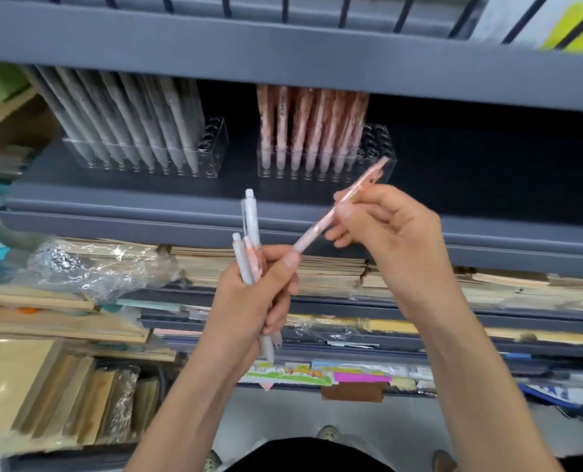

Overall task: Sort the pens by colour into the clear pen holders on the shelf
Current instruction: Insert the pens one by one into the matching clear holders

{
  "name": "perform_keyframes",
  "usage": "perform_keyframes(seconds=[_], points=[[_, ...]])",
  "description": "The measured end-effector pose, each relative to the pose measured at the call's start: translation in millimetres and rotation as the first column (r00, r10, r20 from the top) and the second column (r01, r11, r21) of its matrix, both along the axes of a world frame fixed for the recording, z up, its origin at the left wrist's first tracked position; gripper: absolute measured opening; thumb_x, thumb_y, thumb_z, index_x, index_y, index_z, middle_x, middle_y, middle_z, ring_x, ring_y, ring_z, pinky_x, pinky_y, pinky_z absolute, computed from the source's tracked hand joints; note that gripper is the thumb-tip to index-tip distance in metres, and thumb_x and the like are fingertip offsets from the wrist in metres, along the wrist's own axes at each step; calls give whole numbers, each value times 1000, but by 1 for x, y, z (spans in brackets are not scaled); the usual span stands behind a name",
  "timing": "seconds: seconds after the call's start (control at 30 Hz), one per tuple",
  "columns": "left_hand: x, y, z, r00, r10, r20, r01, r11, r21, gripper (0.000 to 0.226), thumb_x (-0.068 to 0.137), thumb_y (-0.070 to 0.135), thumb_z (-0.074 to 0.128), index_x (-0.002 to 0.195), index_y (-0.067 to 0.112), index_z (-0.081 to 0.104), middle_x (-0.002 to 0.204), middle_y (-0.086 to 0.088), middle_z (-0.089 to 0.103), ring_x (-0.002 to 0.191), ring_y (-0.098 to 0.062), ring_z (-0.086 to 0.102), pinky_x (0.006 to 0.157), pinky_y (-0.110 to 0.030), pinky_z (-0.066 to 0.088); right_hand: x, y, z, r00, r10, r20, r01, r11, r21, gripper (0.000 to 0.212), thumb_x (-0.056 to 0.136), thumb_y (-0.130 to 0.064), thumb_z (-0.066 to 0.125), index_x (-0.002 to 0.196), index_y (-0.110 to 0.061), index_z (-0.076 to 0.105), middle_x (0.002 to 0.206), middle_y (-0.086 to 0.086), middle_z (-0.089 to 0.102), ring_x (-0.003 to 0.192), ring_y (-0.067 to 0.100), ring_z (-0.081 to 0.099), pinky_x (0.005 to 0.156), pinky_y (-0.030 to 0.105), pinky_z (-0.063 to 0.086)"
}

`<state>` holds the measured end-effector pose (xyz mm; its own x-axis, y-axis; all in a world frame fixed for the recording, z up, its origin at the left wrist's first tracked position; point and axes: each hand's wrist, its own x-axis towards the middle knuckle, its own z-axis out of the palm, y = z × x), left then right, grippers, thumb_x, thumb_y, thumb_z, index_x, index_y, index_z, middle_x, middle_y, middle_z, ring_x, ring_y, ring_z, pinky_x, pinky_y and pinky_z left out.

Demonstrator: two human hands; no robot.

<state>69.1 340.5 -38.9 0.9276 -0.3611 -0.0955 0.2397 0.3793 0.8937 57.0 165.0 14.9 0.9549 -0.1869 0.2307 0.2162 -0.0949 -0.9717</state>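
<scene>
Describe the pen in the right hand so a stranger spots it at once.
In front of the grey shelf, find the two hands. The right hand pinches one pink pen, slanted; the left hand grips a bundle of pens, mostly grey.

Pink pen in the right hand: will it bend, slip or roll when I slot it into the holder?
The pink pen looks straight while pinched off-centre by the right hand, so it is probably stiff. A pinch alone carries it, so it seems light. Its round, smooth-looking barrel may roll if laid down.

Grey pens (130,124) in left clear holder (212,158), pink pens (309,124) in right holder (382,142), single pink pen (317,229) aslant nearby
</scene>
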Motion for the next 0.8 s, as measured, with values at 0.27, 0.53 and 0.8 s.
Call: perform_keyframes(seconds=[0.27, 0.53, 0.8], points=[[-4, -2, -1, 995, 2, -97, -8, 998, -62, 47, 86, 64, 61, 87, 17, 52, 61, 3, 39, 37, -7, 26, 32, -15, 26, 38, -43, 21, 865, -417, 278, 428, 903, 21, 14, 92, -13, 57, 94, -27, 56, 88, 0, 69, 86, 29, 70, 82, 47, 58], [-7, 11, -5, 995, 1, -100, -14, 991, -132, 29, 89, 34, 65, 87, 11, 47, 74, -5, 49, 37, -7, 29, 30, -15, 27, 70, -50, 25, 863, -386, 326, 502, 732, -461, 21, 97, -34, 51, 98, -17, 63, 83, -8, 70, 84, 18, 68, 78, 15, 40], [-9, 26, -2, 992, 87, -88, -90, 995, -30, 15, 94, 21, 55, 86, 10, 60, 79, -7, 57, 40, -9, 34, 32, -17, 28, 81, -44, 35, 916, -363, 170, 347, 507, -789, 32, 101, -34, 46, 127, -17, 57, 116, 12, 67, 108, 40, 53, 90, 34, 36]])
